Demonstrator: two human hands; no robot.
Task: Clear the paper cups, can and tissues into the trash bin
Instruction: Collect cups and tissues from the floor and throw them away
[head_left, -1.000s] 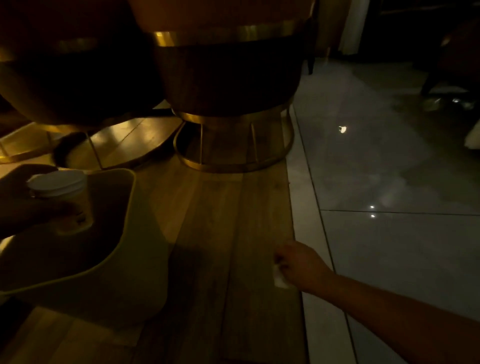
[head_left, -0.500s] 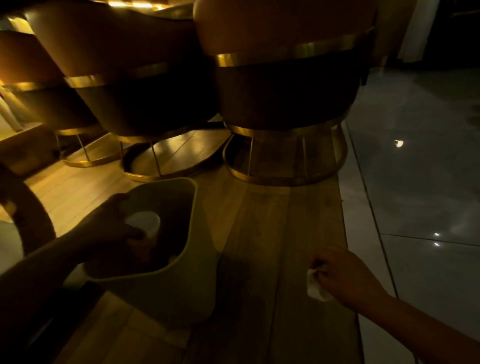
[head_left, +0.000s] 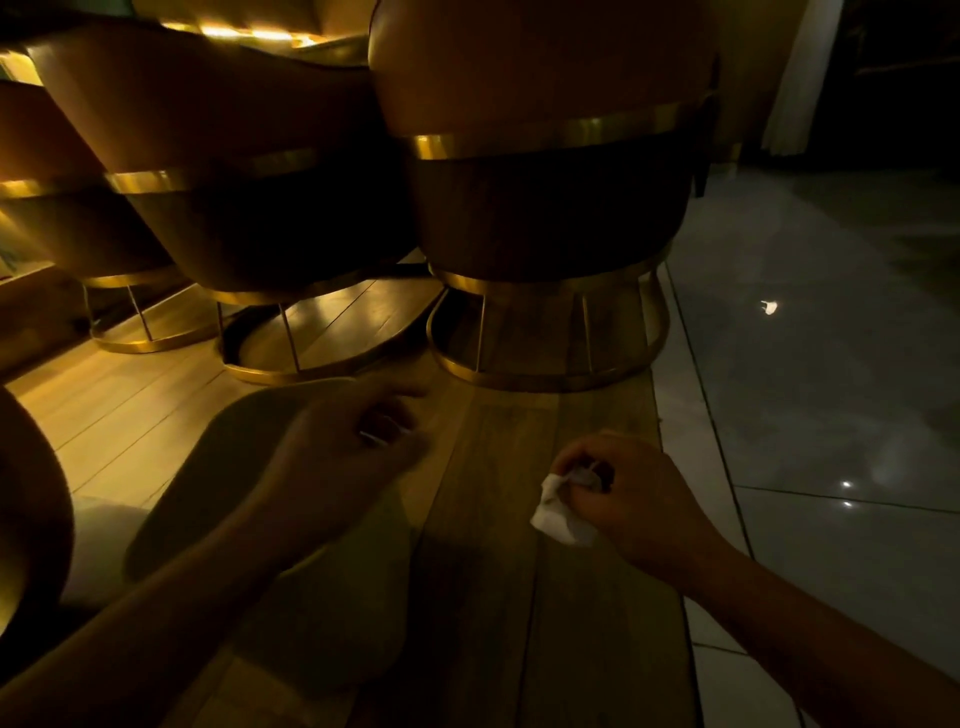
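Note:
The beige trash bin (head_left: 332, 597) stands on the wooden floor at lower left. My left hand (head_left: 343, 457) hovers over its mouth with the fingers spread and blurred; a thin white sliver (head_left: 375, 437) shows under them, too dim to identify. The bin's inside is dark and mostly covered by my hand. To the right of the bin, my right hand (head_left: 628, 493) pinches a crumpled white tissue (head_left: 558, 512) just above the floorboards. No can is visible.
Three round chairs with gold ring bases (head_left: 550, 358) stand close behind the bin. Glossy grey tile floor (head_left: 831, 415) lies to the right, with a small bright spot (head_left: 769, 307) on it. A dark curved edge (head_left: 31, 519) sits at far left.
My left hand went down into the bin with the lidded paper cup and now comes up over the rim without it. My right hand has lifted the tissue off the floor.

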